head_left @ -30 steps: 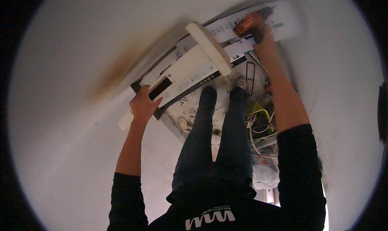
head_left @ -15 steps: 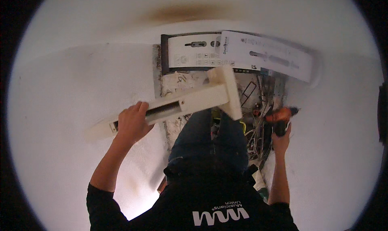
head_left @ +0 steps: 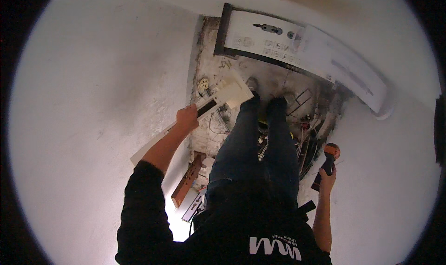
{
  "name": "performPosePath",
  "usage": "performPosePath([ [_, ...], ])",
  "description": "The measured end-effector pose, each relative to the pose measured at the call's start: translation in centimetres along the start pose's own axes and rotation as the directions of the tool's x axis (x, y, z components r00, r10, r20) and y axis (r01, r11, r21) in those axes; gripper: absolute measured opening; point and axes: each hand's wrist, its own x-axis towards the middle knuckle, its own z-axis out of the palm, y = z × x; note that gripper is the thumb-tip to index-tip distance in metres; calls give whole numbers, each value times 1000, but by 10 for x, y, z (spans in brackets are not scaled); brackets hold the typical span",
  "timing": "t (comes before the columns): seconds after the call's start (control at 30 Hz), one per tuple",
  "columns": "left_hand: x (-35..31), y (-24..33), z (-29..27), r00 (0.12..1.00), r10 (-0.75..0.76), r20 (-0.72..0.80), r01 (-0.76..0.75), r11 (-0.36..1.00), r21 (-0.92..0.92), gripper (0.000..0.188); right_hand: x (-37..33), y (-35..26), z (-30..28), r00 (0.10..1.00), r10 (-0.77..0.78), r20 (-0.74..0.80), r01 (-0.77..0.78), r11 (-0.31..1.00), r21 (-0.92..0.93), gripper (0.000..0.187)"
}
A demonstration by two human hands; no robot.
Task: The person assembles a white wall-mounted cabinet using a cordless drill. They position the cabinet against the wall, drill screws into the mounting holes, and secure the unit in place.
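My left hand [head_left: 186, 118] is closed round a long cream-coloured housing [head_left: 228, 94] with a dark slot along it and a wide flat plate at its far end. The housing slants from beside my left forearm, which hides part of it, up toward my feet. On the right, my right hand [head_left: 328, 177] is wrapped round the black grip of an orange and black cordless drill [head_left: 331, 150]. The drill is held near the right wall, apart from the housing. Its tip is hard to make out.
A long printed box [head_left: 251, 37] with a dark edge lies across the far end, with a white printed box [head_left: 355, 72] overlapping it. Cables [head_left: 304, 156] lie right of my legs. A brown rectangular piece [head_left: 186, 181] stands at the lower left. Pale walls rise on both sides.
My view has turned, so the boxes appear higher and farther right. The housing has moved lower and away from me. The drill has turned, its orange body now seen nearly end-on.
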Motion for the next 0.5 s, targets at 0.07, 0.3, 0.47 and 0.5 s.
performPosePath([
  [0.07,26,0,16,992,-90,93,95,994,-50,45,-10,-14,-1,999,34,12,-33,999,-10,74],
  [0.3,132,-43,92,969,-183,165,205,970,-131,44,-1,-22,43,997,36,62,-23,980,-195,81],
  [0.47,205,-66,115,933,-294,208,324,938,-125,52,7,-18,85,984,136,115,-93,941,-324,79],
  [0.5,220,-72,118,929,-306,208,335,934,-124,53,8,-21,93,982,149,119,-95,922,-376,78],
])
